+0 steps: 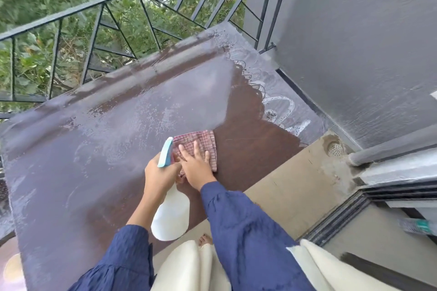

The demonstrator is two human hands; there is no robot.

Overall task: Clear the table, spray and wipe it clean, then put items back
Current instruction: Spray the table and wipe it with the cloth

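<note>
My left hand [160, 175] is curled round the neck of the spray bottle [170, 217]. Its white body hangs below my fist and its blue nozzle points up and away, so I judge it is ready for another squirt without my putting it down. Just beside it my right hand [195, 165] lies flat, fingers straight and spread, pressing the checked cloth [203, 141] onto the table [71, 172]. A flat palm puts weight across the cloth. The brown top is wet and streaky beyond my fingers, darker to the right of the cloth, with white suds [281, 106] at the far corner. Past the table is a metal railing [94, 4] with greenery behind, a grey wall [354, 30] to the right, and a tan floor [295, 184] below.
</note>
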